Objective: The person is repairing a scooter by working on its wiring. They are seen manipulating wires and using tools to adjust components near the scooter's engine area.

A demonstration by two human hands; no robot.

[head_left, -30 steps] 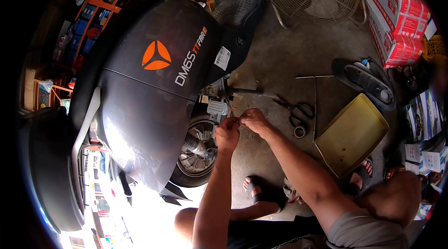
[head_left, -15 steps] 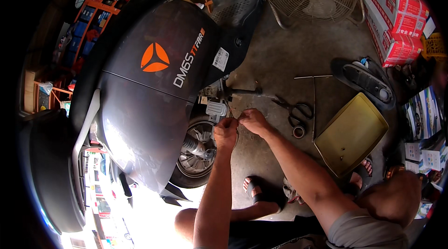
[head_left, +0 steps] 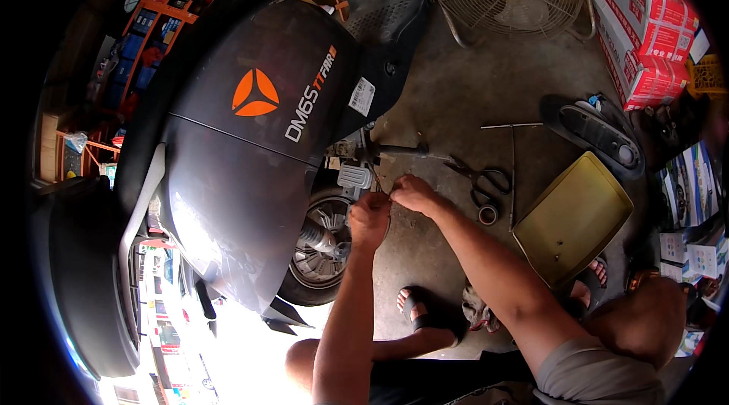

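Left hand (head_left: 369, 219) and right hand (head_left: 411, 194), fingers pinched together on a thin wire (head_left: 377, 177) beside the rear wheel (head_left: 323, 253) of a dark grey scooter (head_left: 250, 162). On the concrete floor (head_left: 471, 86) nearby: black-handled scissors (head_left: 477, 175), a roll of tape (head_left: 487, 214), a yellow rectangular tray (head_left: 573, 219).

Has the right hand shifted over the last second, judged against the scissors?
No. The right hand sits just left of the scissors as before, fingers pinched at the wire beside the left hand.
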